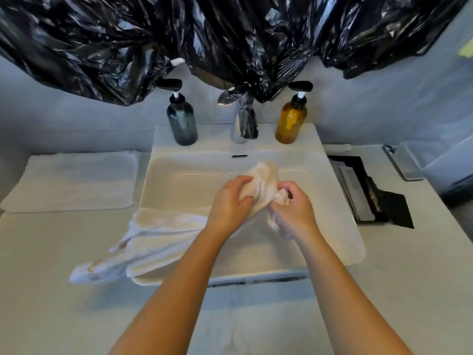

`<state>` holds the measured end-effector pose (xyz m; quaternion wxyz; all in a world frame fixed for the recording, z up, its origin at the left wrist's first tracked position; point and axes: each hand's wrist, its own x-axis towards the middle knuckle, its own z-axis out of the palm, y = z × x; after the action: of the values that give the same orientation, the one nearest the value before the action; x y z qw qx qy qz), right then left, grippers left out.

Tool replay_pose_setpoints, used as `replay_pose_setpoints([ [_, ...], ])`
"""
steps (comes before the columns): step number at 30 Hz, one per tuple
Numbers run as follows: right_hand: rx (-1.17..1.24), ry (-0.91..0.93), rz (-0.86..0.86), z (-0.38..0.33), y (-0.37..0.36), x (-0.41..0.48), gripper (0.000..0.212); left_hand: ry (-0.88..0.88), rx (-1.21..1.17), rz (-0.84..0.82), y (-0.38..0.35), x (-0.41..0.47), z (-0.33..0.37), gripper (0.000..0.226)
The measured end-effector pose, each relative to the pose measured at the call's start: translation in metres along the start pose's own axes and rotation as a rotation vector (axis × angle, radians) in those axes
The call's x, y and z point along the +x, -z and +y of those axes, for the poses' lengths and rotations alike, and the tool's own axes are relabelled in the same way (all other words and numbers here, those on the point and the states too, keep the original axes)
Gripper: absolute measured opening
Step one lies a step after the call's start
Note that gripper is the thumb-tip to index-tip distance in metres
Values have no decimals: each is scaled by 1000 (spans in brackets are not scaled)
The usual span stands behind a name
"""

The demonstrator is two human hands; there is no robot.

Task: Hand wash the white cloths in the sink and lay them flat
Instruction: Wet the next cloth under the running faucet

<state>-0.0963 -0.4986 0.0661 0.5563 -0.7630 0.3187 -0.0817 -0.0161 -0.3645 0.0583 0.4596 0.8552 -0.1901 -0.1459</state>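
Note:
Over the white sink (179, 185) both my hands hold one bunched white cloth (263, 183). My left hand (230, 203) grips its left side, fingers curled round the fabric. My right hand (294, 208) pinches the crumpled right end, and soapy foam clings below that hand. More white cloths (153, 242) hang over the sink's front left rim onto the counter. A flat white towel (74, 180) lies on the counter to the left of the sink.
A chrome tap (243, 124) stands behind the basin between a dark pump bottle (182, 124) and an amber pump bottle (290, 121). Black plastic sheeting (230, 42) hangs above. To the right are a black tray (363, 190) and a phone (403, 162).

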Motion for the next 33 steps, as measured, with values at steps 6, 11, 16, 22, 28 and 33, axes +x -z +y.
replay_pose_setpoints([
  [6, -533, -103, -359, 38, 12, 34, 56, 155, 587, -286, -1, -5, -55, 67],
  [11, -800, 174, -454, 30, -26, 39, 72, 311, 1127, -319, 47, -47, -75, 71],
  [16, -976, 303, -542, 48, -48, 45, 67, 258, 1036, -20, 59, -57, -95, 34],
  [22, -829, 227, -439, 52, -28, 50, 56, -155, 404, 232, 42, -2, -37, 45],
  [28, -480, 197, -142, 30, -4, 56, 42, -23, 737, -50, -19, 51, -75, 55],
  [33, -323, 573, -19, -47, -14, 77, 48, 42, 827, -177, -22, 48, -118, 71],
])
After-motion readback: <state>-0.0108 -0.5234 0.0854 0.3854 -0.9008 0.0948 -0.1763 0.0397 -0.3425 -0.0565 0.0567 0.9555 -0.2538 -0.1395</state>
